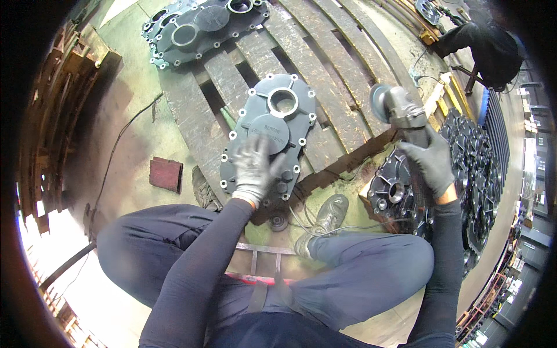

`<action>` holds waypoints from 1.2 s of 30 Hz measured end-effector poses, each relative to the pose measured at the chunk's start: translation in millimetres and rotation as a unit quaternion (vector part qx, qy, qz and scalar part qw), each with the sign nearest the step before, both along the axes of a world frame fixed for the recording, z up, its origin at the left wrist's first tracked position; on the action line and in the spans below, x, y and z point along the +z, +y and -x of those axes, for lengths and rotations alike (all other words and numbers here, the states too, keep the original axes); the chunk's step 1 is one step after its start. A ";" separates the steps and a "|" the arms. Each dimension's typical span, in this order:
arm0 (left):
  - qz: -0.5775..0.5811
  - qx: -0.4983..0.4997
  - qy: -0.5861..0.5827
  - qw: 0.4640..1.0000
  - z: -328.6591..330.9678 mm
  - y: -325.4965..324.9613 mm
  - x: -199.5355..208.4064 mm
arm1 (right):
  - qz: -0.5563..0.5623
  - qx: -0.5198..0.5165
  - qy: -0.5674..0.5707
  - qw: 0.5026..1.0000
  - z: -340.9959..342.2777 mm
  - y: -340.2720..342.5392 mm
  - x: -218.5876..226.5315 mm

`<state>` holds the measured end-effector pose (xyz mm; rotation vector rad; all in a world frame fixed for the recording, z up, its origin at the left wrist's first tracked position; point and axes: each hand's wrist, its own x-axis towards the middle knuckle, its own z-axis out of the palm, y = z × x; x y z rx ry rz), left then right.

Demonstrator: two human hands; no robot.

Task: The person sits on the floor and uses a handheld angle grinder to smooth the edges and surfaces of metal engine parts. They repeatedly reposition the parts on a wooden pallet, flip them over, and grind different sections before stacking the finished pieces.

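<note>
The person is sitting low with knees spread, and over on the far left, well away from either hand, a rust-red metal block [166,173] is lying on the green floor. The left hand [254,168], gloved in grey, is pressing down on the near end of a dark grey cast gear-housing cover [270,133], its fingers [249,152] spread flat and apart across the casting rather than gripping it. That cover is lying on the wooden pallet [325,69], its large round bore just beyond the fingertips, and a second, similar cover [203,29] is sitting farther up the boards, well apart from the hand. To the right, the gloved right hand [430,162] is wrapped tight around the body of an angle grinder [400,113], fingers closed on it, with the disc held up in the air beyond the knuckles and clear of the casting. Just below and beside that hand, a stack of more dark covers [476,174] is waiting. Since the disc is off the metal, I judge the cover is being checked between passes; how much is already ground I cannot tell. Another person [487,46] is crouching far off.
</note>
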<state>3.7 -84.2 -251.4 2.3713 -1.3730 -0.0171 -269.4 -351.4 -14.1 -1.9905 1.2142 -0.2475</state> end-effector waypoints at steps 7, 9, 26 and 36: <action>-0.106 -0.091 0.018 0.990 18.4 13.1 3.1 | 0.038 -0.067 -0.117 0.990 8.3 42.3 78.8; -0.102 -0.055 0.032 0.993 18.8 18.3 6.4 | 0.024 -0.094 -0.154 0.983 12.6 56.7 86.0; -0.196 0.040 -0.030 0.979 -100.3 14.1 15.4 | -0.049 -0.123 -0.183 0.974 36.2 111.6 70.4; -0.165 0.071 0.039 0.983 -80.6 -149.7 4.8 | -0.042 -0.111 -0.146 0.982 43.1 82.6 45.6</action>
